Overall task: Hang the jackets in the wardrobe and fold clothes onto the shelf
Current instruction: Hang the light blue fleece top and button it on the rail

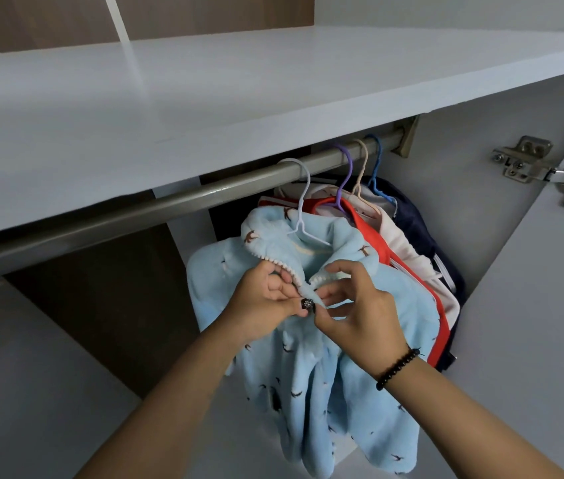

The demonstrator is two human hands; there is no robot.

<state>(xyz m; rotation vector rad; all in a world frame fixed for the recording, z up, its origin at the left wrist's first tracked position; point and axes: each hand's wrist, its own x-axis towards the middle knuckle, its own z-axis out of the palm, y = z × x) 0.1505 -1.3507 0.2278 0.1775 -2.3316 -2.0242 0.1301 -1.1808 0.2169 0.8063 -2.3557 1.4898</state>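
Step in hand: hanging stage, not folding. The light blue fleece jacket (pixel 308 357) is already hanging on a white hanger (pixel 303 202) from the metal rail (pixel 169 205), and the person is working at its zip just below the collar.

Left hand (pixel 266 302): fingers curled, pinching the left zip edge and holding the dark zip slider (pixel 307 303) against it. Right hand (pixel 356 305): thumb and forefinger pinching the right zip edge beside the slider, other fingers bent loosely; a black bead bracelet (pixel 398 368) is sitting on that wrist. Both hands are touching the jacket, meeting at the slider.

Judgement: the zip is being closed near the neck so the jacket stays on the hanger. The next move probably calls for holding the fabric taut below the slider while drawing it up toward the collar, then letting go.

Materials: the jacket is plush, thick, soft fleece with small dark bird-like marks; the zip teeth look pale and chunky. It should be slumping and stretching readily, so the tape may buckle.

Beyond the right hand, further along the rail, other garments (pixel 411 243) are hanging: red-trimmed, pale pink, navy, on purple, beige and blue thin hangers. Above the hands, the white shelf (pixel 204 115) is smooth and flat.
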